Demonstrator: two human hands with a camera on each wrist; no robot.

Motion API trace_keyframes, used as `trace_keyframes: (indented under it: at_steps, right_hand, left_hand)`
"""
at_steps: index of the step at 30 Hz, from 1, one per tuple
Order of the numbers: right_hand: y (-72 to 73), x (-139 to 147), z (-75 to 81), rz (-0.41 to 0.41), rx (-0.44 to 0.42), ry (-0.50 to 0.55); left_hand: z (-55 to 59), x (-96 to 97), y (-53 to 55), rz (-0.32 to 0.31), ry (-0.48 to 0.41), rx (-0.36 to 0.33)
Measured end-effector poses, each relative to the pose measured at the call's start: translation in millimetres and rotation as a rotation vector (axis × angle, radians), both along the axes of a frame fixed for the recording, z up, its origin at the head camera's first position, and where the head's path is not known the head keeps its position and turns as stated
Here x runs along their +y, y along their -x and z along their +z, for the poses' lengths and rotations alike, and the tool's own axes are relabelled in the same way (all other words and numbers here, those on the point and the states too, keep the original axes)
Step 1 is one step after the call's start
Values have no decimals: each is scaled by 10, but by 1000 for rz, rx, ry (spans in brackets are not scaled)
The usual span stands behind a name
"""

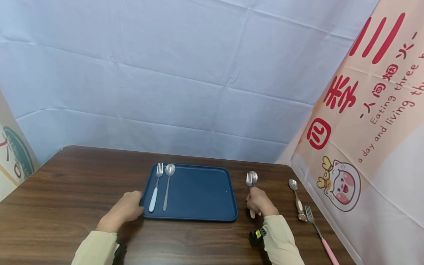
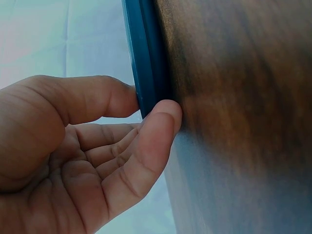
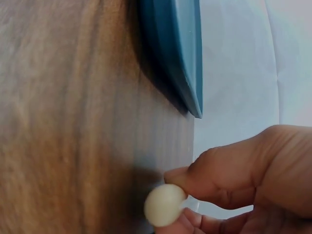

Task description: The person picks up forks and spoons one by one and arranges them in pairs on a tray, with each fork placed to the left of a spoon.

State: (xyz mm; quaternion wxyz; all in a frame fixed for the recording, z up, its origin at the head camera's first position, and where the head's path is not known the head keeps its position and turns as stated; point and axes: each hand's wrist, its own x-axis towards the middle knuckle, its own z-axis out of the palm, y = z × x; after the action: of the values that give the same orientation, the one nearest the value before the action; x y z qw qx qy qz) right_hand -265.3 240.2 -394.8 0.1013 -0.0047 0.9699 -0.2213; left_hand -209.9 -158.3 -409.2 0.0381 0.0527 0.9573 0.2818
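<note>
A blue rectangular tray (image 1: 200, 193) lies on the table. On its left part rest a fork (image 1: 154, 198) with a pale blue handle and a metal spoon (image 1: 167, 186). My left hand (image 1: 129, 208) is at the tray's left rim; the left wrist view shows the thumb and a finger pinching the rim (image 2: 146, 58). Right of the tray, my right hand (image 1: 259, 201) pinches a cream-handled fork (image 1: 249, 179), whose rounded handle end (image 3: 163, 205) shows between thumb and fingers. A second spoon (image 1: 254, 176) lies close against this fork; its handle is hidden by the hand.
Farther right on the wooden table (image 1: 66, 191) lie a spoon with a decorated handle (image 1: 299, 206) and a fork with a pink handle (image 1: 328, 250). A white cloth (image 1: 165, 73) hangs behind the table, and a printed cloth (image 1: 374, 129) hangs along the right side.
</note>
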Motion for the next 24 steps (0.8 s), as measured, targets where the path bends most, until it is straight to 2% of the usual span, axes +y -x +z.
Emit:
trace_keyframes:
  at_steps: [7, 11, 17, 24]
  right_hand:
    - [-17, -8, 129, 6, 65, -11]
    - [-17, -22, 173, 7, 66, 2]
    - [-22, -30, 174, 4, 42, -3]
    - [-32, -45, 177, 20, 74, 4]
  left_hand:
    - [7, 1, -5, 12, -4, -31]
    - [5, -3, -4, 9, -6, -31]
    - [-5, -4, 5, 2, -10, -19]
    - [-6, -6, 5, 1, -10, -22]
